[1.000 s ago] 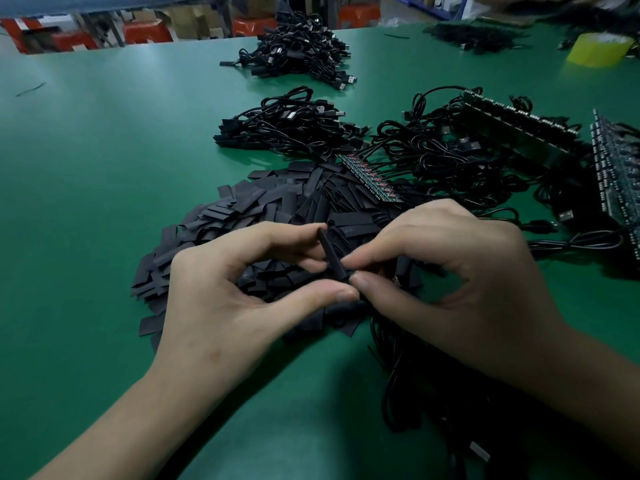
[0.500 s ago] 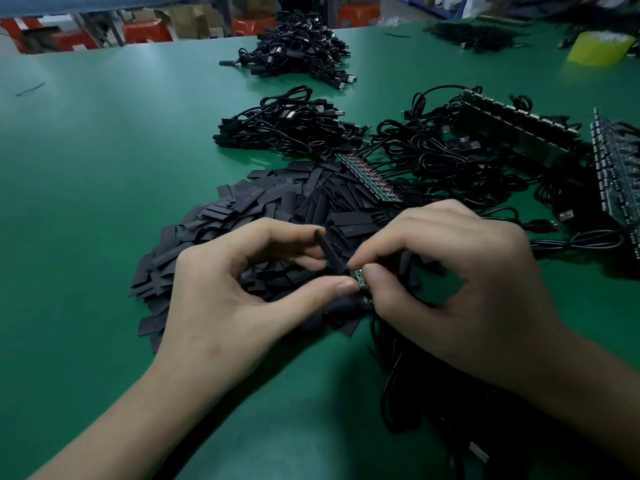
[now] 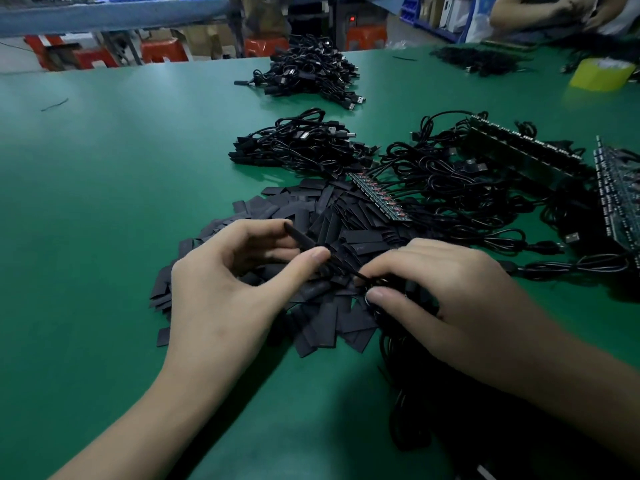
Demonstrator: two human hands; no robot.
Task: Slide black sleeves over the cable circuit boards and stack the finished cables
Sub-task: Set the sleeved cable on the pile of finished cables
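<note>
My left hand [image 3: 225, 292] pinches a black sleeve [image 3: 304, 242] between thumb and fingers, tilted over a heap of loose black sleeves [image 3: 318, 313]. My right hand [image 3: 446, 299] pinches the black cable [image 3: 356, 274] that runs out of the sleeve's near end; the circuit board is hidden, inside the sleeve or behind my fingers. The cable's coil [image 3: 415, 403] trails toward me under my right wrist. A stack of sleeved cables [image 3: 294, 147] lies beyond the heap.
A strip of joined circuit boards [image 3: 381, 197] with tangled cables [image 3: 460, 188] lies right of the heap. Board panels [image 3: 519, 150] stand at the far right. Another cable pile [image 3: 311, 77] and a yellow tape roll [image 3: 601, 74] sit farther back. A person's arms [image 3: 554, 8] work at the table's far corner.
The small green circuit board seen between my fingertips half a second ago is now out of sight. The sleeve has gone farther along the cable, and my right hand has drawn back right.
</note>
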